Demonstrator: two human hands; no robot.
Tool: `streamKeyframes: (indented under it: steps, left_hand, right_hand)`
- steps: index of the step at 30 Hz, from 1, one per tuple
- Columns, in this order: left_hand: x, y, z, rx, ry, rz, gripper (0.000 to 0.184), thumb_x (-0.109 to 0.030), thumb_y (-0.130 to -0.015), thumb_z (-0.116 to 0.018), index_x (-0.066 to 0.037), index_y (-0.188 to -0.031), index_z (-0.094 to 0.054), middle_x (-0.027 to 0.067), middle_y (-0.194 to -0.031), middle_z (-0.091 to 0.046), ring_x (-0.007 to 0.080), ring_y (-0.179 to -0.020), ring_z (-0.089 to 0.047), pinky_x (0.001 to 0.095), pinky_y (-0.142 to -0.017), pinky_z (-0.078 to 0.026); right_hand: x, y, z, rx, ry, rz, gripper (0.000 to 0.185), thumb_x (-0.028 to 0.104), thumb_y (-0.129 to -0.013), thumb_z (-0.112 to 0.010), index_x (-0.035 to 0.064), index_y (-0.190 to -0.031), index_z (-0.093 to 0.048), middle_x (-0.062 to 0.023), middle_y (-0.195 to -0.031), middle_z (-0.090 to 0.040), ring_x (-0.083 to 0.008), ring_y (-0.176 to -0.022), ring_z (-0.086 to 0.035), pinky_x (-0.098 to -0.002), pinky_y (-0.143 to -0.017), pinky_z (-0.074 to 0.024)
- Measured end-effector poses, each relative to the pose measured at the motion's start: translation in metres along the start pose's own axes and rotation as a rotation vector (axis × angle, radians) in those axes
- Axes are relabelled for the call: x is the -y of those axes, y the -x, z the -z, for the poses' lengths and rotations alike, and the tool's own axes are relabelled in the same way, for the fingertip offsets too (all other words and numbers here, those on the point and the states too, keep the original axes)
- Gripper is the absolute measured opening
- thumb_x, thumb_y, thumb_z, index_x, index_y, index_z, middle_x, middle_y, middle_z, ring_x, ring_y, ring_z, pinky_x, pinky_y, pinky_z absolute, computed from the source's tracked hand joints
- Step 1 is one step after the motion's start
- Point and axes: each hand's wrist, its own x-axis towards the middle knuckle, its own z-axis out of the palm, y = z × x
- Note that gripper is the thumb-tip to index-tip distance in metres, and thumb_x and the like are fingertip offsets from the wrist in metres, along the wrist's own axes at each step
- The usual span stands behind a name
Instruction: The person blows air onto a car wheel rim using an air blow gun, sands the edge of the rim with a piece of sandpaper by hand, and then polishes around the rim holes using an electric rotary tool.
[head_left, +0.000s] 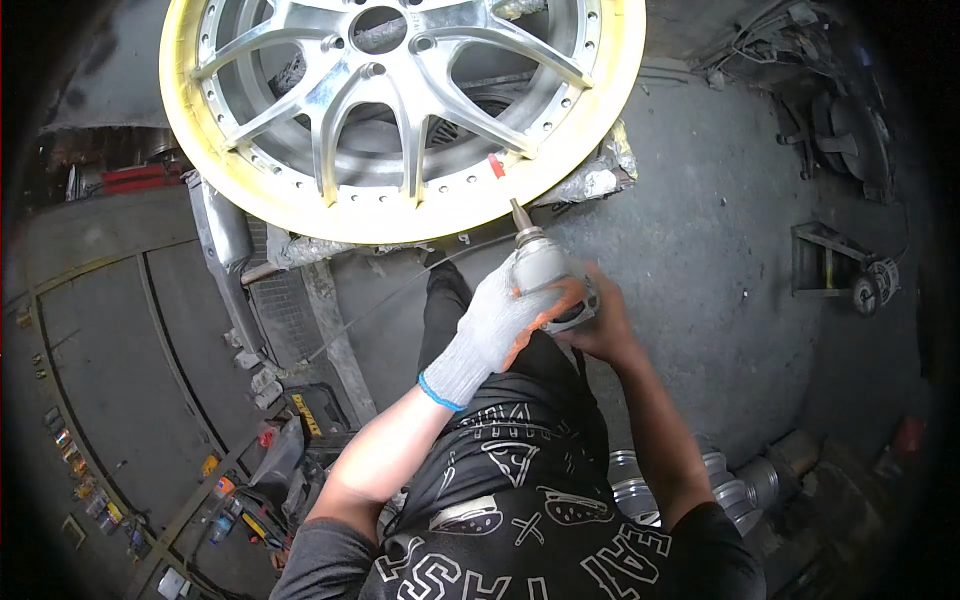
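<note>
My left hand point(510, 310), in a white glove with orange on the palm side and a blue cuff, is wrapped round a grey power tool point(541, 262). The tool's metal tip points up at the rim of a large wheel point(400, 215). Bare and partly hidden behind the tool, my right hand point(602, 325) is closed round its rear part. The wheel has polished silver spokes and a yellow outer lip, with a red mark point(497, 166) near its lower right edge.
A worn stand point(222, 225) is under the wheel. At the right are a metal frame with a small wheel point(865, 292) and dark equipment point(850, 145). Silver rims point(735, 497) lie at the lower right. Bottles and tools point(225, 500) are at the lower left.
</note>
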Motion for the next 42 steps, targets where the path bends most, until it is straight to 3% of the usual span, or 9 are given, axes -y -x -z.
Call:
streamKeyframes:
  steps: [1, 4, 6, 16, 25, 29, 37, 40, 42]
  left_hand:
    - [-0.003, 0.001, -0.007, 0.003, 0.002, 0.029, 0.032, -0.019, -0.098, -0.043, -0.009, -0.128, -0.048, 0.0126, -0.085, -0.063, 0.0193, -0.054, -0.061, 0.0216, -0.030, -0.042]
    - [-0.002, 0.006, -0.046, -0.239, -1.182, -0.196, 0.027, -0.013, -0.095, -0.050, -0.008, -0.122, -0.053, 0.0078, -0.085, -0.063, 0.0095, -0.058, -0.059, 0.0163, -0.040, -0.043]
    - [0.010, -0.009, -0.023, -0.033, -0.313, -0.267, 0.027, -0.012, -0.093, -0.058, -0.006, -0.119, -0.055, 0.0060, -0.089, -0.064, 0.0067, -0.069, -0.060, 0.0168, -0.054, -0.047]
    - [-0.006, 0.014, -0.038, -0.057, -0.432, -0.255, 0.033, -0.010, -0.088, -0.065, -0.007, -0.120, -0.057, 0.0064, -0.094, -0.065, 0.0070, -0.078, -0.061, 0.0196, -0.065, -0.049]
    - [-0.012, 0.017, -0.028, 0.283, -0.145, -0.104, 0.038, -0.016, -0.086, -0.070, -0.007, -0.120, -0.057, 0.0077, -0.096, -0.065, 0.0113, -0.084, -0.064, 0.0231, -0.071, -0.052]
    - [-0.006, 0.011, -0.056, -0.192, -1.323, -0.432, 0.039, -0.024, -0.088, -0.068, -0.005, -0.119, -0.057, 0.0097, -0.099, -0.065, 0.0192, -0.084, -0.065, 0.0291, -0.074, -0.053]
    - [-0.017, 0.027, -0.094, -0.448, -1.067, 0.045, 0.039, -0.029, -0.086, -0.069, -0.007, -0.116, -0.059, 0.0119, -0.103, -0.065, 0.0232, -0.091, -0.066, 0.0316, -0.079, -0.053]
    - [-0.003, 0.010, -0.056, -0.269, -1.145, -0.422, 0.038, -0.028, -0.086, -0.069, -0.007, -0.117, -0.059, 0.0101, -0.101, -0.065, 0.0228, -0.086, -0.065, 0.0317, -0.076, -0.053]
    - [-0.002, 0.005, -0.045, -0.144, -1.597, -0.765, 0.037, -0.024, -0.087, -0.068, -0.006, -0.118, -0.059, 0.0095, -0.102, -0.065, 0.0206, -0.085, -0.065, 0.0299, -0.076, -0.052]
  right_hand:
    - [-0.003, -0.001, 0.001, 0.001, 0.000, -0.002, 0.071, 0.019, -0.056, -0.089, 0.0037, -0.117, -0.054, -0.0114, -0.107, -0.064, -0.0238, -0.098, -0.064, -0.0361, -0.085, -0.0491]
    - [-0.009, -0.002, 0.004, 0.056, 0.091, -0.040, 0.078, 0.017, -0.059, -0.087, 0.0069, -0.126, -0.048, -0.0140, -0.115, -0.062, -0.0309, -0.110, -0.061, -0.0392, -0.091, -0.0489]
    - [-0.006, -0.004, 0.005, 0.005, 0.029, 0.032, 0.078, 0.016, -0.058, -0.087, 0.0065, -0.125, -0.049, -0.0140, -0.114, -0.063, -0.0301, -0.108, -0.062, -0.0389, -0.090, -0.0494]
    - [-0.001, -0.006, 0.006, 0.041, 0.139, 0.064, 0.072, 0.018, -0.057, -0.088, 0.0051, -0.119, -0.053, -0.0132, -0.108, -0.065, -0.0282, -0.101, -0.064, -0.0373, -0.086, -0.0505]
    - [0.006, -0.004, 0.001, 0.026, 0.105, -0.045, 0.071, 0.018, -0.058, -0.088, 0.0054, -0.118, -0.053, -0.0133, -0.110, -0.064, -0.0287, -0.103, -0.064, -0.0377, -0.087, -0.0503]
    - [0.007, -0.005, 0.008, 0.008, 0.049, -0.087, 0.073, 0.018, -0.057, -0.088, 0.0049, -0.119, -0.052, -0.0140, -0.110, -0.064, -0.0280, -0.104, -0.063, -0.0374, -0.088, -0.0503]
    - [0.005, -0.003, 0.007, 0.021, 0.081, -0.075, 0.075, 0.017, -0.057, -0.089, 0.0045, -0.121, -0.051, -0.0144, -0.111, -0.064, -0.0289, -0.104, -0.063, -0.0380, -0.087, -0.0506]
    - [0.004, -0.003, 0.008, -0.008, 0.027, -0.046, 0.075, 0.018, -0.057, -0.088, 0.0050, -0.120, -0.051, -0.0151, -0.110, -0.063, -0.0294, -0.105, -0.063, -0.0386, -0.088, -0.0505]
    - [0.000, -0.002, 0.011, 0.018, 0.035, -0.100, 0.075, 0.018, -0.056, -0.088, 0.0052, -0.120, -0.052, -0.0155, -0.110, -0.063, -0.0299, -0.105, -0.063, -0.0387, -0.087, -0.0505]
